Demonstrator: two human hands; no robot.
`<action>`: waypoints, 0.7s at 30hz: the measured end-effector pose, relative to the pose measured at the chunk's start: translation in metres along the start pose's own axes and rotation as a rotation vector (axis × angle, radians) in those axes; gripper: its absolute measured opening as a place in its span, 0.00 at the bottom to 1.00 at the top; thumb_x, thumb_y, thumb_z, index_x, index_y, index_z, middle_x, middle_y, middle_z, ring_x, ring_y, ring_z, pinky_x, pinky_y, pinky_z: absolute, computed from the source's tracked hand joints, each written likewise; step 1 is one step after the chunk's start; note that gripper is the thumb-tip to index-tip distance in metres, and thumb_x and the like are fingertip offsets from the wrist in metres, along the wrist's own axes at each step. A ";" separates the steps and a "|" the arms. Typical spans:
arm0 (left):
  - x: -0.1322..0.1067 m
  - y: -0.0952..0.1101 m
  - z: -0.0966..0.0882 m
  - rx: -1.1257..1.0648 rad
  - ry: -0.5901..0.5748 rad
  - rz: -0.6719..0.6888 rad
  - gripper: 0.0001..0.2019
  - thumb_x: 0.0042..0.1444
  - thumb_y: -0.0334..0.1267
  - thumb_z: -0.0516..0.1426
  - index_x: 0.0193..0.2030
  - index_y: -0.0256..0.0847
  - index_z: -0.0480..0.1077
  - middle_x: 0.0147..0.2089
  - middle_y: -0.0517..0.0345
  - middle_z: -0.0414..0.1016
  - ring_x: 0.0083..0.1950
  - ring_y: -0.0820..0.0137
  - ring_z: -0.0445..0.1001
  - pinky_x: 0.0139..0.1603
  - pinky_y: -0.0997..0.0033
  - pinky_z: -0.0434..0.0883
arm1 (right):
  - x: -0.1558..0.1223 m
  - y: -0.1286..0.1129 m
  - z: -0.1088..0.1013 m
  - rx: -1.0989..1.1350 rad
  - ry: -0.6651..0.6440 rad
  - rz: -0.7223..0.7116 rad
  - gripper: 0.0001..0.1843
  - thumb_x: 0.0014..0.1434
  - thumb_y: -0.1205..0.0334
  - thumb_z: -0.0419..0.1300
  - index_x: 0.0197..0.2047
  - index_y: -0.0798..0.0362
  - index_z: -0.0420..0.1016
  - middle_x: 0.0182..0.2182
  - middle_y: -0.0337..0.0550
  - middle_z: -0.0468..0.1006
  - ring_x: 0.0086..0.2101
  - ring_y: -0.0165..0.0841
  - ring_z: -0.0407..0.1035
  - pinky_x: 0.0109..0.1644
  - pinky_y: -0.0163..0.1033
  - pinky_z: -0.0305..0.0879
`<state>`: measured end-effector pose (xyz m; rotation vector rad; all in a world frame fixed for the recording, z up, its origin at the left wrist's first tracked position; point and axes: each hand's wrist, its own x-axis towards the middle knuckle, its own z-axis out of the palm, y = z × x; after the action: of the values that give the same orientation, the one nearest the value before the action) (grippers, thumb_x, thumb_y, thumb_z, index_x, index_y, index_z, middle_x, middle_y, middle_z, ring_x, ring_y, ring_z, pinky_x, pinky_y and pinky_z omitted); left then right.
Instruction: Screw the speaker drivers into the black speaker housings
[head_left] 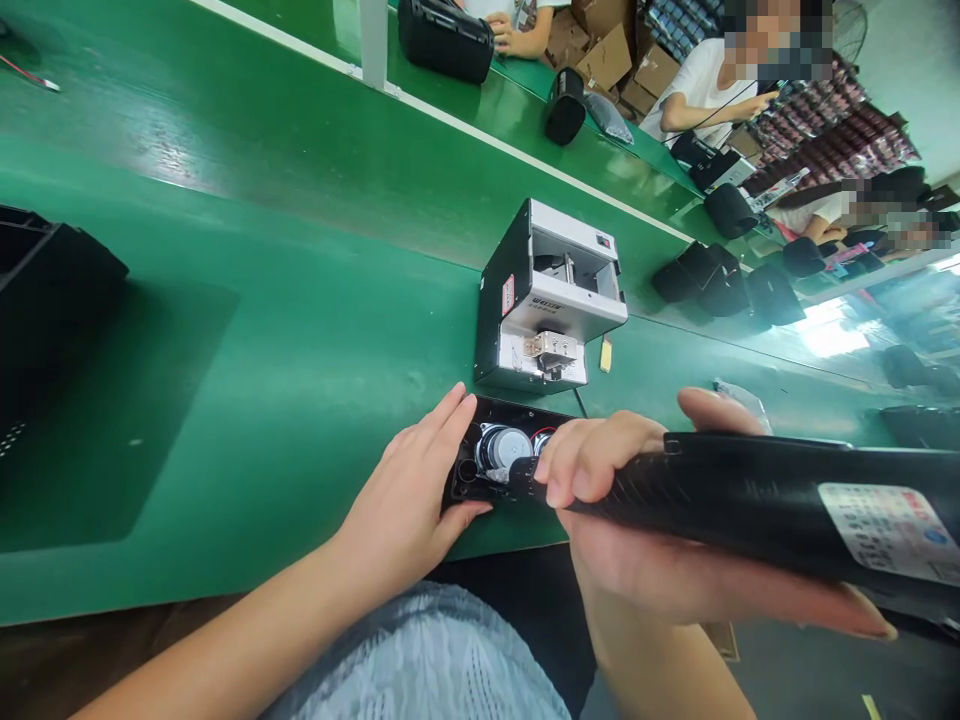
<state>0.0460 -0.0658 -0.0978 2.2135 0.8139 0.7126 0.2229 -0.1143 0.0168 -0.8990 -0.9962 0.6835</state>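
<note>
A black speaker panel point(466, 468) lies near the front edge of the green bench, with a round silver driver point(514, 448) and a red wire showing. My left hand point(416, 470) grips the panel's left end, fingers along the far side and thumb on the near side. In my right hand point(615, 500) is a black electric screwdriver point(735, 490) with a white label, its nose pointing left over the panel. The screwdriver's tip and the panel's right part are largely hidden by my fingers and the tool.
Just beyond the panel stands a silver-and-black screw feeder point(551, 300), a small yellow block point(606, 354) beside it. A large black housing point(52, 300) rests at the left. Across the bench divider, other people work among black speaker cases point(446, 40) and cardboard boxes point(607, 60).
</note>
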 end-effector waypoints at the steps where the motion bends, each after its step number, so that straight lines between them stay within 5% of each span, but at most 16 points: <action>1: 0.000 0.000 0.000 0.002 0.001 0.000 0.64 0.63 0.35 0.73 0.88 0.56 0.30 0.89 0.39 0.49 0.87 0.47 0.56 0.79 0.38 0.70 | 0.000 -0.001 -0.001 -0.001 -0.004 0.004 0.33 0.63 0.26 0.67 0.60 0.40 0.85 0.26 0.39 0.84 0.23 0.39 0.75 0.37 0.48 0.78; 21: 0.002 0.002 0.000 -0.042 -0.008 0.000 0.62 0.64 0.38 0.72 0.88 0.56 0.31 0.89 0.38 0.48 0.88 0.46 0.55 0.79 0.35 0.69 | 0.001 0.003 0.001 -0.011 -0.059 -0.025 0.30 0.68 0.30 0.65 0.61 0.41 0.84 0.27 0.38 0.84 0.24 0.37 0.75 0.34 0.47 0.77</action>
<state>0.0476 -0.0652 -0.0958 2.1772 0.7885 0.7143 0.2225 -0.1121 0.0149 -0.8787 -1.0631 0.6870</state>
